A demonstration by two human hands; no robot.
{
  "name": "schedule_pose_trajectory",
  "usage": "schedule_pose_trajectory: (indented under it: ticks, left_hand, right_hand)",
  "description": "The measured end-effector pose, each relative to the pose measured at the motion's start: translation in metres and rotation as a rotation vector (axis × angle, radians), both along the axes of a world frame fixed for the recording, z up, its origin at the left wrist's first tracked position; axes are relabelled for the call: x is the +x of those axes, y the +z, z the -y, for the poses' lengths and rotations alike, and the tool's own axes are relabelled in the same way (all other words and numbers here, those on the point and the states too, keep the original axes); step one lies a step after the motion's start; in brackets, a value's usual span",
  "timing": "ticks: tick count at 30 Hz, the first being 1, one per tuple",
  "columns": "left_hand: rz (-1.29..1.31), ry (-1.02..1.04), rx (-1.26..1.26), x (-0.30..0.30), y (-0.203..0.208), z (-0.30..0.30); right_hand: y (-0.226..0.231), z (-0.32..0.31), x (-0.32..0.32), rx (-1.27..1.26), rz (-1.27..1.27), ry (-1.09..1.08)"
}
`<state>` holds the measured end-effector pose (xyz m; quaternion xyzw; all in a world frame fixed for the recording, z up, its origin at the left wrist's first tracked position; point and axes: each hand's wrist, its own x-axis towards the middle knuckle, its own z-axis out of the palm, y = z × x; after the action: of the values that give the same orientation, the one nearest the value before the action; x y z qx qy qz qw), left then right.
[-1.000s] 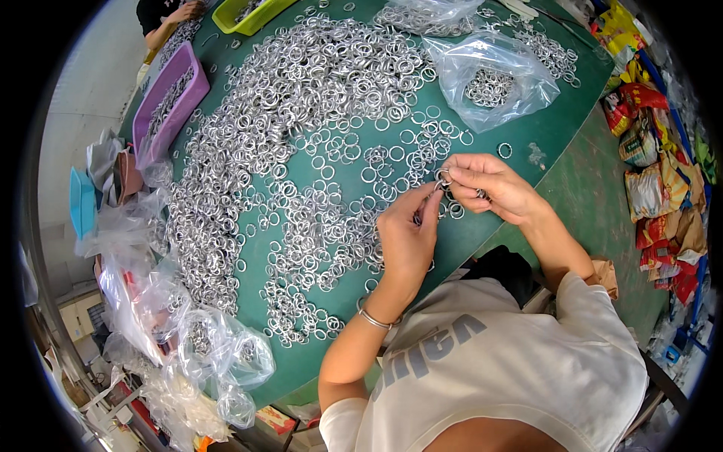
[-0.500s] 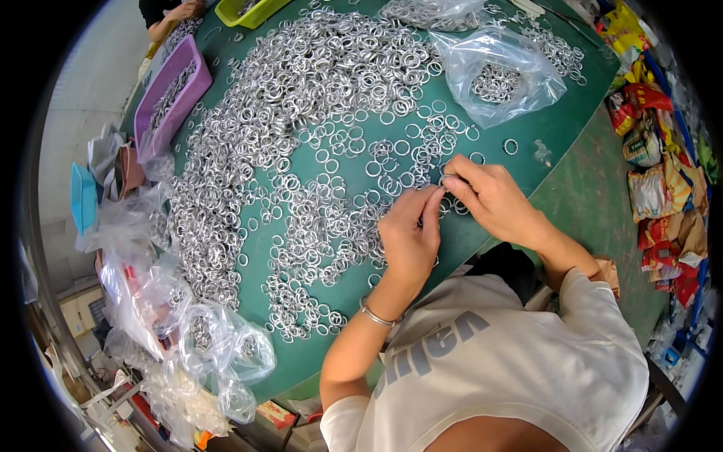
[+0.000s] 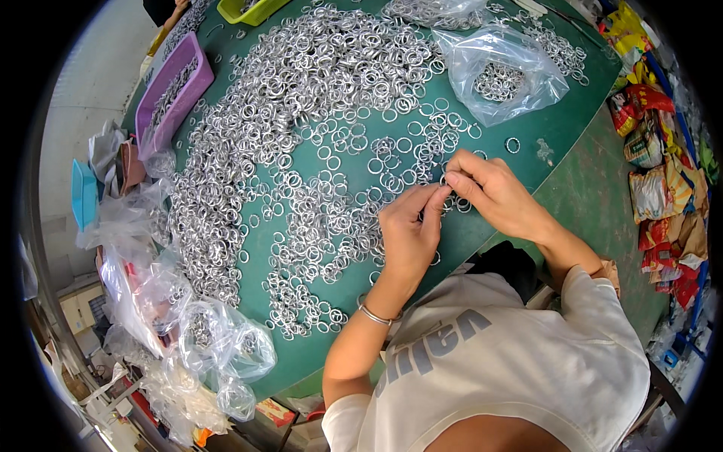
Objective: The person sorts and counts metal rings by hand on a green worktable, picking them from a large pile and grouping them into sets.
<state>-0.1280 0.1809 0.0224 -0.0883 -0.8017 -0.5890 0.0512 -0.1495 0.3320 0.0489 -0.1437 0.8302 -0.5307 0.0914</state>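
Note:
My left hand [image 3: 410, 230] and my right hand [image 3: 493, 197] meet over the near right part of the green table. Between their pinched fingertips is a small silver metal ring [image 3: 444, 179], mostly covered by the fingers. Loose rings of the same kind [image 3: 324, 215] lie flat just left of my left hand, and more rings [image 3: 433, 135] lie beyond the fingertips. A large heap of silver rings [image 3: 331, 56] curves across the far and left side of the table. One single ring [image 3: 513, 145] lies apart, beyond my right hand.
A clear plastic bag [image 3: 471, 105] with rings stands at the far right. On the left are a purple tray [image 3: 199, 79], a blue tray [image 3: 83, 197] and crumpled plastic bags [image 3: 252, 354]. A yellow-green tray [image 3: 260, 13] is at the far edge. Colourful packets [image 3: 651, 196] hang at right.
My hands stay together at almost the same spot, with the fingertips shifted slightly. At the far left, another person's hand has drawn mostly out of view.

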Motion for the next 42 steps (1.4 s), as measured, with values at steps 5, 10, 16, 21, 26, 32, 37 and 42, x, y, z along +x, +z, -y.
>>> schedule_pose_trajectory:
  ticks: [5, 10, 16, 21, 26, 32, 37, 42]
  left_hand:
    - [0.074, -0.019, 0.143, -0.001, -0.011, 0.006]
    - [0.078, 0.005, 0.275, 0.001, -0.017, 0.007]
    - [0.216, -0.009, 0.555, 0.003, -0.015, 0.004]
    - [0.323, -0.056, 0.712, 0.003, -0.012, 0.005]
    - [0.336, 0.001, 0.642, 0.004, 0.0, 0.004]
    - [0.035, 0.029, 0.218, 0.004, 0.007, 0.015]
    - [0.187, -0.019, 0.36, 0.008, 0.017, 0.022]
    - [0.516, -0.013, 0.723, 0.001, 0.018, 0.027]
  right_hand:
    - [-0.005, 0.0, -0.001, 0.093, -0.222, 0.044]
    - [-0.003, 0.0, -0.001, 0.195, -0.369, 0.104]
    - [-0.003, 0.002, -0.004, 0.205, -0.555, 0.155]
    - [-0.004, 0.003, -0.009, 0.288, -0.765, 0.177]
    - [0.003, 0.004, -0.014, 0.299, -0.803, 0.202]
    - [0.031, -0.003, -0.023, 0.417, -0.545, 0.406]
    - [0.039, -0.001, -0.029, 0.301, -0.564, 0.524]
    - [0.028, 0.005, -0.031, 0.038, -0.498, 0.263]
